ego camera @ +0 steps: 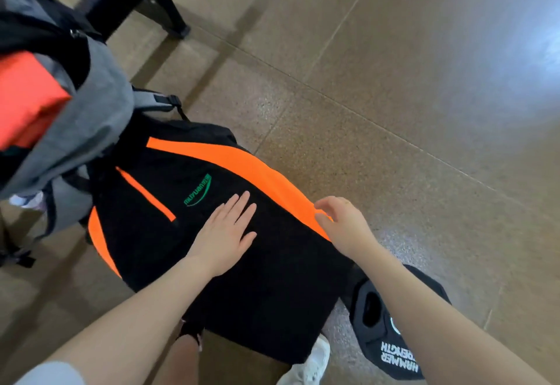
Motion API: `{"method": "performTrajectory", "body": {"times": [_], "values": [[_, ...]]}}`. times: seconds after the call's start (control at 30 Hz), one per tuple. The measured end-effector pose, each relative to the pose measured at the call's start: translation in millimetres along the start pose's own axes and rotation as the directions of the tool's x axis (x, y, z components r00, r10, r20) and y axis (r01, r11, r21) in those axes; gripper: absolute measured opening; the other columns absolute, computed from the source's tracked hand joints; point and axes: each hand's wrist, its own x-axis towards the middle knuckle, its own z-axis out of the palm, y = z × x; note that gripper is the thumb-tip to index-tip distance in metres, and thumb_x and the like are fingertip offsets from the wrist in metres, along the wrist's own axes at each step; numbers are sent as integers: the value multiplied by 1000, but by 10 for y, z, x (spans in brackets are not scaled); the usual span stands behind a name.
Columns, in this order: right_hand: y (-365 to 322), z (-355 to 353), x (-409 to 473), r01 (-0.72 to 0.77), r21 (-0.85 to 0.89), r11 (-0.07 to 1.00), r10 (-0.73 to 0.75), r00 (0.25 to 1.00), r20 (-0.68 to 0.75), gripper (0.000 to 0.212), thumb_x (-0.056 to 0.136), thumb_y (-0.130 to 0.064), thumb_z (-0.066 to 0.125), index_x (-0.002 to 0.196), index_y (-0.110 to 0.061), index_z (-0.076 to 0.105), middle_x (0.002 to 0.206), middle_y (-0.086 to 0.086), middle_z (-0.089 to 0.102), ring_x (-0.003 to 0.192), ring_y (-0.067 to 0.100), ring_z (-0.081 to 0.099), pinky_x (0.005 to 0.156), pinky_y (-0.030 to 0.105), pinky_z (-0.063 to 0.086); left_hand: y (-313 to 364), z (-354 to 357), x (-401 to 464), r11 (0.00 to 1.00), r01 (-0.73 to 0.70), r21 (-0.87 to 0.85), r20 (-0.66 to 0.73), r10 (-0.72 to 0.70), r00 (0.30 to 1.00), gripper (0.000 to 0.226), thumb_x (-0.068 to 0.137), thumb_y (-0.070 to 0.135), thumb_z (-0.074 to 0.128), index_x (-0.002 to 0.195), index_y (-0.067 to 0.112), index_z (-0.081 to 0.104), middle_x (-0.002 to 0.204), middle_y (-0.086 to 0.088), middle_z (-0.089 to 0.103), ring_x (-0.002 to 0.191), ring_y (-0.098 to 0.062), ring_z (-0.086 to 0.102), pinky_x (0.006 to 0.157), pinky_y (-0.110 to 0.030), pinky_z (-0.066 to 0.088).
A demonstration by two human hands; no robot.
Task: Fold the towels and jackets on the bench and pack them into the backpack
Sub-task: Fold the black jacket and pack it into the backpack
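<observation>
**Jacket flattened on the bench, backpack waiting at its far end**

Jacket (218, 233), black with orange panels and a green logo, lies spread along the bench, covering it so fully that the bench surface itself barely shows. The left hand (225, 233) rests flat on the middle of the cloth, fingers straight and together, pressing it down. The right hand (342, 224) is at the jacket's right edge, over the orange panel; its fingers are loosely curled and seem just to touch or hover above the fabric, gripping nothing that I can make out.

The step in hand looks like smoothing before a fold. To do it well, keep the left palm as the anchor, take the orange edge firmly, and carry it across to the opposite edge so the seams line up; then sweep out trapped air before folding again along the length, ending with a bundle narrow enough for the bag's mouth.

The grey backpack (91, 118) stands at the far left end of the bench, touching the jacket's far edge, its top open. A folded orange-red item (27, 96) already sits in the opening; what lies beneath it is hidden. A black weight plate (391, 333) lies on the floor by the near right corner.
</observation>
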Motion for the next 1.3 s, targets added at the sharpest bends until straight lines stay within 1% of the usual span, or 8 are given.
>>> {"method": "performTrajectory", "body": {"times": [0.3,0.57,0.8,0.93,1.0,1.07,1.17,1.3], "values": [[-1205,588,992,86,3,996,-85,985,-152,32,100,-16,36,123,-9,57,129,8,51,120,22,47,97,25,32,-1514,-440,719,984,18,178,-20,-15,1000,75,89,38,57,146,4,22,156,-15,7,143,-30,15,114,-40,19],[-1820,937,2095,-32,81,996,34,999,-31,40,100,-11,34,140,-10,40,144,7,42,136,21,35,107,23,23,-2274,-500,1032,994,-85,72,117,76,990,88,91,47,47,147,6,-7,155,-9,-18,144,-21,-11,117,-32,2],[-2087,1003,2624,219,-491,843,27,895,445,72,81,-2,41,144,-32,29,144,4,42,138,26,27,111,34,22,-2411,-311,1052,988,-151,42,29,149,988,99,86,59,44,137,11,-25,140,-2,-37,134,-13,-26,114,-32,-6],[-2098,809,2715,222,-709,670,128,906,404,23,80,-19,50,97,-32,61,96,-1,57,111,27,45,91,34,30,-2415,-268,1059,989,-140,42,51,138,989,99,85,60,45,137,11,-24,140,-4,-35,134,-15,-25,114,-34,-6],[-2009,728,2709,213,-724,656,137,910,392,18,81,-28,53,63,-27,48,84,-2,52,104,27,48,84,33,35,-2418,-284,1041,988,-146,40,-19,147,989,110,69,64,64,143,5,7,151,-11,-1,143,-22,12,111,-35,15],[-1950,685,2664,162,-638,753,125,917,380,20,78,-31,54,62,-27,43,85,-3,47,103,27,46,84,35,41,-2423,-268,1049,990,-139,40,-54,141,989,115,52,67,73,139,3,32,147,-12,33,133,-25,38,104,-36,32],[-1976,768,2648,-76,-169,983,127,940,317,12,80,-10,49,79,-22,49,106,5,54,104,32,51,85,38,43,-2432,-266,1051,986,-158,56,-107,163,981,115,49,68,74,136,5,31,144,-11,40,131,-23,32,105,-36,32],[-2136,1051,2702,-206,223,953,75,873,483,57,84,11,36,128,-22,49,124,2,52,117,16,46,98,27,35,-2446,-189,1050,983,-160,85,-171,173,970,113,51,65,74,135,4,31,142,-15,43,131,-25,28,103,-40,37]]}}
